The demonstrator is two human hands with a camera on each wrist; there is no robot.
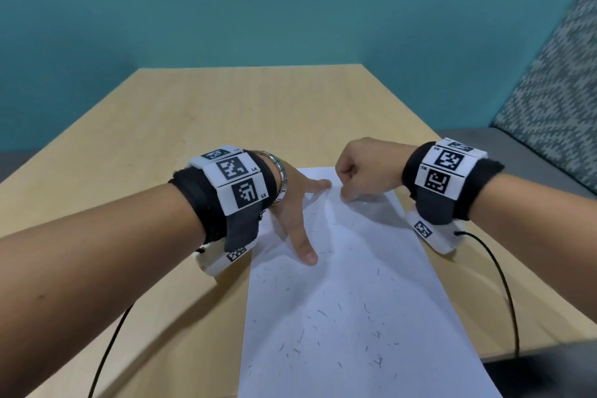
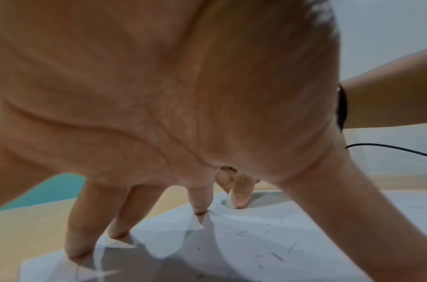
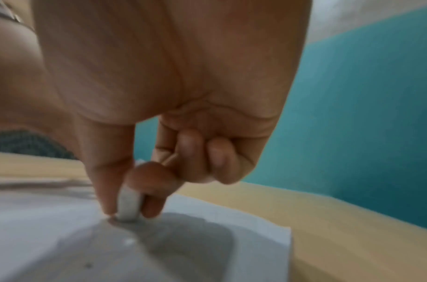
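Observation:
A white sheet of paper (image 1: 349, 300) lies on the wooden table (image 1: 193, 126), dotted with small dark specks and strokes. My left hand (image 1: 298, 203) presses flat on the sheet's far left part, fingers spread and straight; its fingertips (image 2: 200, 208) touch the paper (image 2: 255, 238). My right hand (image 1: 347, 195) is near the sheet's far edge, fingers curled. In the right wrist view its thumb (image 3: 106, 181) and fingers pinch a small white eraser (image 3: 128, 206), whose end touches the paper (image 3: 50, 238).
A teal wall (image 1: 323, 26) rises behind the table. A bench with a patterned cushion (image 1: 555, 90) stands at the right. Black cables (image 1: 504, 284) trail from both wrist bands across the table. A metal bracelet (image 1: 281, 171) sits on the left wrist.

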